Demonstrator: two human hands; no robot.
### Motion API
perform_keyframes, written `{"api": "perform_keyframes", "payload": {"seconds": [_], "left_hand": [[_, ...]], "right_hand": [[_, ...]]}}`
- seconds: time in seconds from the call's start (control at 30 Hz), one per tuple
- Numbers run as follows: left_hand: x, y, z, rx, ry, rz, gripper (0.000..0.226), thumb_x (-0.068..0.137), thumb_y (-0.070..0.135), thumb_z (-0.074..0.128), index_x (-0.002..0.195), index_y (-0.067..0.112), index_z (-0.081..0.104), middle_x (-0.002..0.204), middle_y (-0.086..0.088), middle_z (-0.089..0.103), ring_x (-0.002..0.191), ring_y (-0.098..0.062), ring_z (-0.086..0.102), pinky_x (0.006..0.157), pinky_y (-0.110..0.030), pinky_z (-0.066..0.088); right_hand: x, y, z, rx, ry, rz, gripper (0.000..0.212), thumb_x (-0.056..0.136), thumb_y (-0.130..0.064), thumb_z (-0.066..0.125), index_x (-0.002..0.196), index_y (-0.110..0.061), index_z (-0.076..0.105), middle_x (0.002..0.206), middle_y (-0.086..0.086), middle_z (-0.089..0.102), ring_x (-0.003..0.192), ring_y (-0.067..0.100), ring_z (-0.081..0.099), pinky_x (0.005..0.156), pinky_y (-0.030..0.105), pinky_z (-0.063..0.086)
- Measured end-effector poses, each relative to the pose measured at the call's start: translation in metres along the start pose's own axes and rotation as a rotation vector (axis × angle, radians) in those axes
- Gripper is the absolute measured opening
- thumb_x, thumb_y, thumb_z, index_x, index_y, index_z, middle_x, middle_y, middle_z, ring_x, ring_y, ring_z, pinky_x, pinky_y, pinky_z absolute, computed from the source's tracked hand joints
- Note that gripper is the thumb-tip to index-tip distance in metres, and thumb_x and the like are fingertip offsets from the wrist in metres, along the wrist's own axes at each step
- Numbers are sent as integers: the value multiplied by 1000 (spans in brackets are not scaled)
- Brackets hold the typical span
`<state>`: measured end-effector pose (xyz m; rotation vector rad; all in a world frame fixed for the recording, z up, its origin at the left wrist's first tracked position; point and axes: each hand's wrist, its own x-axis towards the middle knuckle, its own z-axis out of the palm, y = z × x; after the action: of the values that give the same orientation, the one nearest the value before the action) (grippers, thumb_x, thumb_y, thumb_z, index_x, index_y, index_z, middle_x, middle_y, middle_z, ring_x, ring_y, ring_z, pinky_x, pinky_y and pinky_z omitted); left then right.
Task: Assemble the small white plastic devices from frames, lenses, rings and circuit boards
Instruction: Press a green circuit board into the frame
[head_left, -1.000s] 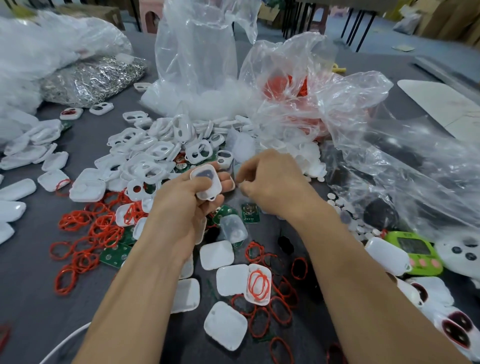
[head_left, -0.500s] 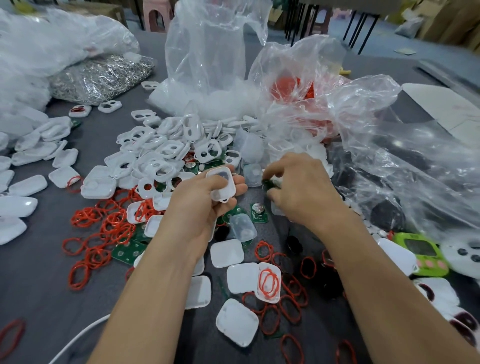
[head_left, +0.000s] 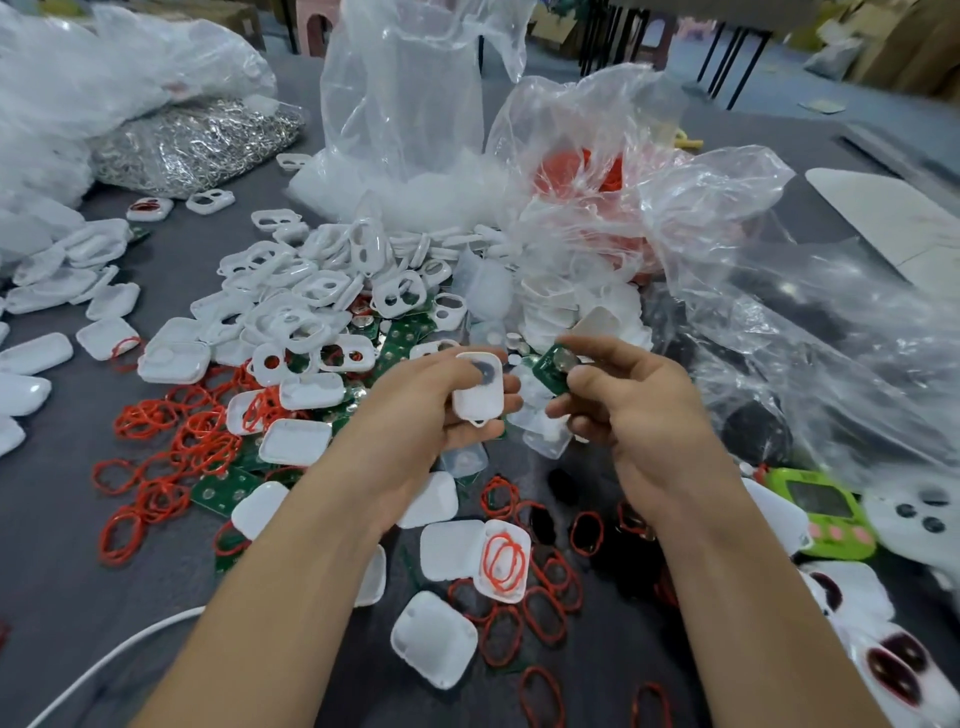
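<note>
White plastic shell (head_left: 478, 387), rounded-square with a dark round window, is up off the table in the left hand (head_left: 415, 421), fingers and thumb curled round its edges. And there's the change: half a second back the right hand (head_left: 639, 410) was down in the heap, digging. Now it's lifted clear with a small green circuit board (head_left: 550, 364) carrying a silver coin cell, pinched between thumb and forefinger, the other fingers loosely curled. Board and shell hang just beside each other, not touching, so by my read the picking is over and seating the board in the shell comes next (which way the board faces, I can't tell). Nothing lies between the two. Beneath them the grey table (head_left: 52, 545) is crowded: a heap of white two-hole frames (head_left: 311, 291) beyond the left hand, loose red rubber rings (head_left: 171, 441) to its left, cloudy clear lens caps (head_left: 462, 460) right under the hands. Crumpled clear plastic bags (head_left: 779, 312) press in near the right hand, and a lime-green handheld gadget (head_left: 821, 509) sits beside that forearm.
</note>
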<state>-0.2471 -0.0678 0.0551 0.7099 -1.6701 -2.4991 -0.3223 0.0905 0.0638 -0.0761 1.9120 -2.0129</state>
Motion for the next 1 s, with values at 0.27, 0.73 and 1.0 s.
{"api": "perform_keyframes", "payload": {"seconds": [0.27, 0.73, 1.0], "left_hand": [[-5, 2, 4, -199, -51, -74, 33, 106, 18, 44, 121, 1, 69, 113, -21, 75, 103, -29, 75, 72, -34, 64], [-6, 3, 2, -317, -113, -112, 49, 106, 40, 43, 130, 1, 61, 129, -24, 68, 108, -31, 72, 88, -44, 62], [-9, 7, -2, -335, -242, -234, 73, 95, 60, 42, 133, -1, 59, 121, -22, 70, 107, -34, 70, 84, -41, 63]], "right_hand": [[1, -1, -13, -293, -13, -77, 39, 89, 11, 59, 80, -21, 81, 65, -8, 71, 50, 4, 57, 50, 15, 44], [-7, -5, -8, -195, 23, -114, 56, 92, 11, 58, 125, -33, 68, 75, 0, 58, 54, 20, 68, 51, 26, 52], [-10, -12, -9, -100, 39, -192, 31, 92, 6, 65, 73, -15, 76, 61, 2, 66, 56, 13, 59, 52, 18, 48]]}}
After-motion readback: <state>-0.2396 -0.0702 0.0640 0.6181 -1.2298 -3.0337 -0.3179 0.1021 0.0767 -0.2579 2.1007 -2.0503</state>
